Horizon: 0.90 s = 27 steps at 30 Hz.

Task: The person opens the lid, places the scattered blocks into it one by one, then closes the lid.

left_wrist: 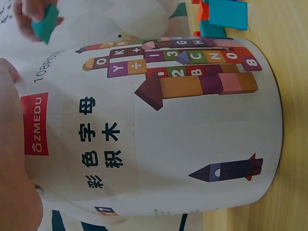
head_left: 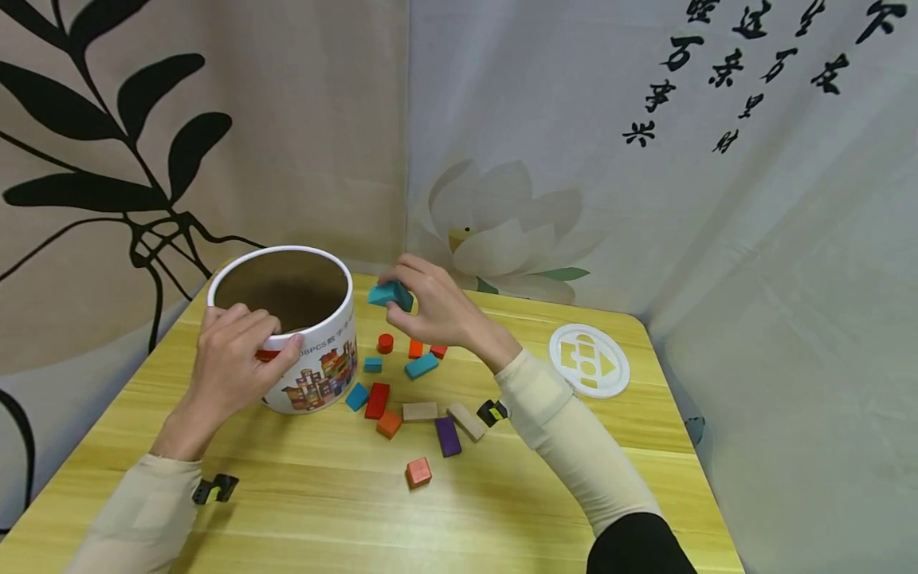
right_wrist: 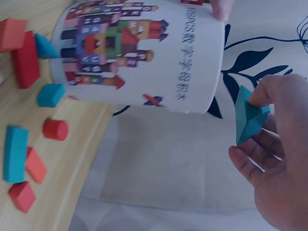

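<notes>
A white printed bucket [head_left: 331,339] stands at the table's left, its mouth facing up. My left hand [head_left: 231,367] grips its near rim, thumb on the outside wall. Above the table, just right of the bucket, my right hand [head_left: 448,311] pinches a teal triangular block [head_left: 390,295] between thumb and fingers. The right wrist view shows the wedge shape of this block [right_wrist: 248,118] clearly. Below that hand lie a red cylinder [head_left: 385,344], a teal oblong block [head_left: 421,366] and a small teal block [head_left: 373,364]. Most of the bucket's inside is hidden.
Loose blocks lie across the middle, among them a red one [head_left: 377,400], a purple one [head_left: 448,437] and a pinkish cube [head_left: 418,473]. A white lid with cut-out shapes [head_left: 590,360] rests at the right. Printed curtains [head_left: 531,119] hang behind the wooden table [head_left: 308,510].
</notes>
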Each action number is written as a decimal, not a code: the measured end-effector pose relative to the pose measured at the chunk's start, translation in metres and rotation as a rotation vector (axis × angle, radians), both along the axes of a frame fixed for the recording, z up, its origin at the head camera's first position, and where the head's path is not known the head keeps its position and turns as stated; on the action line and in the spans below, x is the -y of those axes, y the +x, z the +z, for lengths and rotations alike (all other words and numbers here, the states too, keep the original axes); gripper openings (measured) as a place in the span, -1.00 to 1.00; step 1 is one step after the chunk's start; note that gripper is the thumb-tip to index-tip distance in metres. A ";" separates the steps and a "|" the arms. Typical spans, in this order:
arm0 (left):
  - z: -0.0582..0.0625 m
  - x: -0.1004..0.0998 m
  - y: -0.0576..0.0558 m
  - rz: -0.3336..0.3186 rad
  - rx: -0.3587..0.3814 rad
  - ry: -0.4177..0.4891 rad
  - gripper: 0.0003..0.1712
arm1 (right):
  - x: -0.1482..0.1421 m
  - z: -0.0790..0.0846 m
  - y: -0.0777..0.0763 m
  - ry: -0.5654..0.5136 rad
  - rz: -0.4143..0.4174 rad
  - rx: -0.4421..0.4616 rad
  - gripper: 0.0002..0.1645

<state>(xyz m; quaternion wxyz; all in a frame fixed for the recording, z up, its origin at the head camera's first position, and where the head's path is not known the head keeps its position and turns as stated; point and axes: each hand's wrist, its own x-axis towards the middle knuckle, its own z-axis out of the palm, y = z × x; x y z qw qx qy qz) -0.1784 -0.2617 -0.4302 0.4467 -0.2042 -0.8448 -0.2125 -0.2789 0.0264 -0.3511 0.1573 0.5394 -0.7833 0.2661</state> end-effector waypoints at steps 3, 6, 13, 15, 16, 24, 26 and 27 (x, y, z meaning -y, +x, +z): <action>0.000 0.000 0.000 -0.002 -0.002 -0.001 -0.50 | 0.009 0.010 0.002 0.007 0.007 0.001 -0.62; 0.001 0.000 0.000 -0.001 0.003 -0.005 -0.51 | 0.018 0.017 0.004 0.017 0.010 0.004 -0.61; 0.002 0.002 0.000 -0.003 0.009 -0.019 -0.48 | 0.038 0.029 0.005 0.043 -0.011 -0.019 -0.61; 0.001 0.002 0.001 -0.003 0.004 -0.021 -0.48 | 0.044 0.031 0.005 0.049 -0.009 -0.022 -0.61; 0.001 0.002 0.001 -0.003 0.000 -0.021 -0.48 | 0.047 0.033 0.005 0.050 -0.005 -0.021 -0.61; 0.002 0.000 0.000 -0.011 -0.026 -0.014 -0.48 | 0.067 0.042 0.005 0.087 0.002 -0.011 -0.57; 0.003 0.000 0.000 -0.012 -0.024 -0.018 -0.49 | 0.071 0.042 0.004 0.088 0.002 -0.022 -0.56; 0.003 0.000 0.000 -0.013 -0.025 -0.017 -0.49 | 0.073 0.043 0.004 0.086 0.001 -0.027 -0.56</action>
